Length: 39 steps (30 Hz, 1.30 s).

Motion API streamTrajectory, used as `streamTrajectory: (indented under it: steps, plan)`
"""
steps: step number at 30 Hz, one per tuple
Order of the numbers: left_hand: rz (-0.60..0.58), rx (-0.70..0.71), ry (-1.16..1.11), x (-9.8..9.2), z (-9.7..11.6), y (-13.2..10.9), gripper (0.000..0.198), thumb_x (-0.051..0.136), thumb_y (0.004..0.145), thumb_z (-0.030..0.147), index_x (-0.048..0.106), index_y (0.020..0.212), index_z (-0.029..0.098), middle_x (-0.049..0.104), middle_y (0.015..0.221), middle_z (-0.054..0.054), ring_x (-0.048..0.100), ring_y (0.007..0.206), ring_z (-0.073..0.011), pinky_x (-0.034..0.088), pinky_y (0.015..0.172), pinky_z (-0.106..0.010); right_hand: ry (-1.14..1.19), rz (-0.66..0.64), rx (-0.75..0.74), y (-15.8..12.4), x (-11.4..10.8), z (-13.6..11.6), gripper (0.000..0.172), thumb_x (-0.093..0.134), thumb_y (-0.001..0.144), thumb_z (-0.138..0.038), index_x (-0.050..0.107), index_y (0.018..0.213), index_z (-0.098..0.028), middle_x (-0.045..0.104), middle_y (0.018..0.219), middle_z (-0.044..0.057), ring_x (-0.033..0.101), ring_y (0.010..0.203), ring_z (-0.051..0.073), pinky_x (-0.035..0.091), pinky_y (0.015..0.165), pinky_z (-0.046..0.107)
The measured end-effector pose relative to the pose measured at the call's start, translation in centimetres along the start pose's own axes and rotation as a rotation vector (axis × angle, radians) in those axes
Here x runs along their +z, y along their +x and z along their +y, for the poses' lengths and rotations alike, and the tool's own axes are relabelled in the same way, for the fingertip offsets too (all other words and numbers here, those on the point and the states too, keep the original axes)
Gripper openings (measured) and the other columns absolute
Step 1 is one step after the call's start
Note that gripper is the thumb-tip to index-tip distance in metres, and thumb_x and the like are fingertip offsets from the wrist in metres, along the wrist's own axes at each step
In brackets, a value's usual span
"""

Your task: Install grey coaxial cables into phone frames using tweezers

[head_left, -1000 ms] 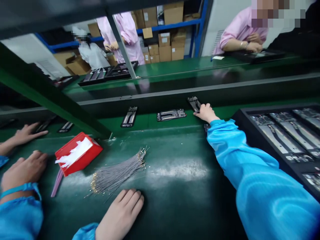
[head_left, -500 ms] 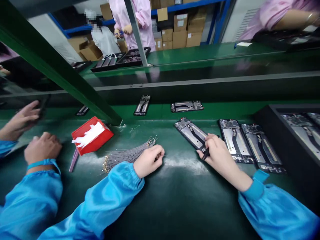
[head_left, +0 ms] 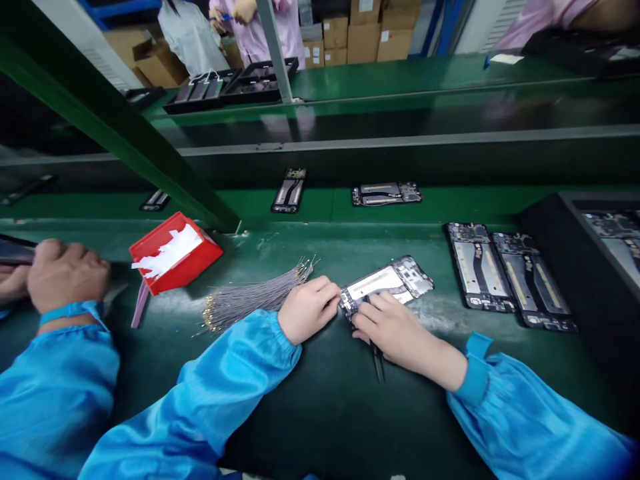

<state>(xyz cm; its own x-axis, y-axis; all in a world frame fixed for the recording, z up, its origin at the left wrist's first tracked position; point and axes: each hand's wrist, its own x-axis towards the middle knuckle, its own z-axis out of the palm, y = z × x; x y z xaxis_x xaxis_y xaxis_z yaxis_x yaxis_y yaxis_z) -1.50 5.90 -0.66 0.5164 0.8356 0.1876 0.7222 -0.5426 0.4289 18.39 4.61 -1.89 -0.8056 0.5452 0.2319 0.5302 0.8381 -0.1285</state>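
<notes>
An opened phone chassis, its boards and black flex strip showing, is tilted above the green bench in front of me. My right hand is closed at its near edge, gripping the chassis along with black tweezers that point down toward me. My left hand is curled in a pinch at the chassis's left corner; whatever lies between its fingertips is hidden. Just left of that hand lies a bundle of thin grey cables with gold-coloured ends.
Two more chassis lie at right beside a black tray. Others rest on the back ledge. A red box with white paper, purple tweezers and a green post stand left, near a co-worker's hand.
The chassis has come left and turned, its lower end now at my left hand. My right hand moved left with it, and my left hand shifted slightly right. The view tipped down.
</notes>
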Motion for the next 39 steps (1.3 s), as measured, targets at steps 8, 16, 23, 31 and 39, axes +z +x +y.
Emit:
streamTrajectory:
  steps: [8, 16, 23, 31, 39]
  plan:
    - [-0.004, 0.082, 0.243, 0.9, 0.0, -0.3, 0.016, 0.045, 0.083, 0.021, 0.058, 0.074, 0.018, 0.055, 0.071, -0.001, 0.050, 0.067, -0.0135, 0.040, 0.062, -0.025, 0.649, 0.183, 0.264, 1.9, -2.3, 0.9, 0.013, 0.044, 0.088, -0.026, 0.055, 0.085, -0.019, 0.055, 0.099, 0.007, 0.050, 0.091, 0.017, 0.040, 0.079, 0.032]
    - [0.044, 0.090, 0.311, 0.9, 1.1, -0.9, 0.020, 0.043, 0.082, 0.021, 0.056, 0.068, 0.018, 0.051, 0.063, 0.000, 0.047, 0.059, -0.0133, 0.037, 0.055, -0.026, 0.911, 0.221, 0.361, 2.4, -0.8, 1.5, 0.005, 0.055, 0.080, -0.018, 0.060, 0.077, -0.020, 0.057, 0.080, 0.002, 0.055, 0.079, 0.015, 0.044, 0.072, 0.030]
    - [0.054, 0.081, 0.297, 1.0, 1.2, -1.1, 0.019, 0.044, 0.080, 0.020, 0.057, 0.066, 0.017, 0.051, 0.061, 0.000, 0.047, 0.057, -0.0133, 0.037, 0.054, -0.027, 0.926, 0.202, 0.470, 2.1, -0.4, 1.4, 0.006, 0.056, 0.077, -0.017, 0.057, 0.082, -0.020, 0.061, 0.079, 0.001, 0.057, 0.075, 0.015, 0.046, 0.068, 0.029]
    - [0.031, 0.051, 0.280, 0.9, 1.4, -1.1, 0.020, 0.043, 0.080, 0.019, 0.057, 0.066, 0.017, 0.050, 0.061, 0.000, 0.048, 0.057, -0.0129, 0.037, 0.054, -0.026, 0.892, 0.197, 0.497, 1.9, -0.2, 1.4, 0.002, 0.058, 0.077, -0.019, 0.059, 0.078, -0.019, 0.062, 0.077, 0.001, 0.058, 0.073, 0.015, 0.047, 0.067, 0.030]
    - [0.024, 0.058, 0.290, 1.0, 1.3, -1.1, 0.020, 0.043, 0.080, 0.020, 0.056, 0.066, 0.017, 0.051, 0.061, -0.001, 0.049, 0.057, -0.0133, 0.037, 0.054, -0.026, 0.890, 0.193, 0.493, 2.0, -0.3, 1.5, 0.002, 0.059, 0.077, -0.019, 0.060, 0.079, -0.019, 0.063, 0.078, 0.001, 0.058, 0.074, 0.015, 0.047, 0.069, 0.030]
